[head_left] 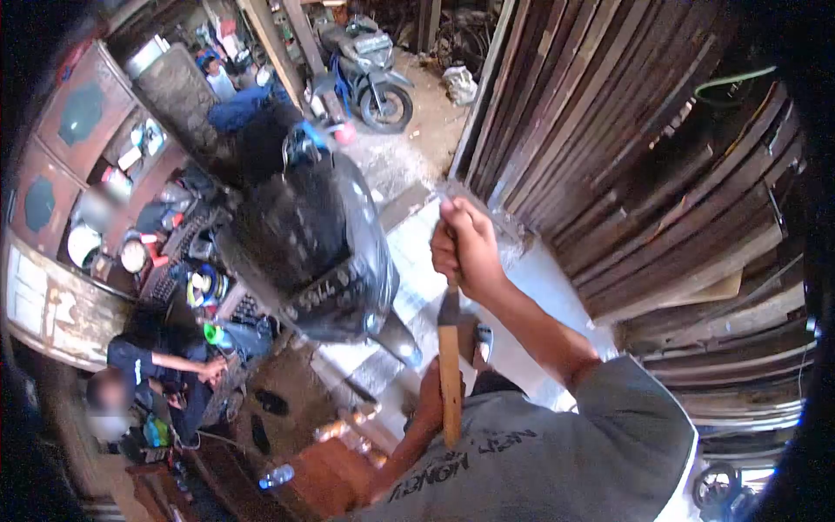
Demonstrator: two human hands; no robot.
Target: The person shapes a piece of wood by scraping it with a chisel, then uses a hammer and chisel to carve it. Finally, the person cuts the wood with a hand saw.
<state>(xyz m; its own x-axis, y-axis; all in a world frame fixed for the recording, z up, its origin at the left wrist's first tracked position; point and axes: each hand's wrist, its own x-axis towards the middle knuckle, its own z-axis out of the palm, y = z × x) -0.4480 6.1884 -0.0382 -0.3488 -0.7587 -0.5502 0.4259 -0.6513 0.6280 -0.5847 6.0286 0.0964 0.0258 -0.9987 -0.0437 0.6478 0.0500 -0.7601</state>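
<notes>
My right hand point(467, 248) is raised in front of me, its fingers curled closed round the dark upper end of a tool with a long wooden handle point(449, 374). The handle hangs straight down in front of my grey shirt point(557, 444). Lower down, my left hand point(430, 396) is beside and partly behind that handle; its fingers are largely hidden, so its grip is unclear. A pale, blurred bit shows just above my right thumb, too small to name.
A dark motor scooter point(304, 235) stands ahead on the left, with a motorcycle point(370, 74) farther back. Stacked wooden planks point(609, 130) line the right. A seated person point(143, 370) is at lower left, near cluttered tools. Another person point(217, 80) is at the back.
</notes>
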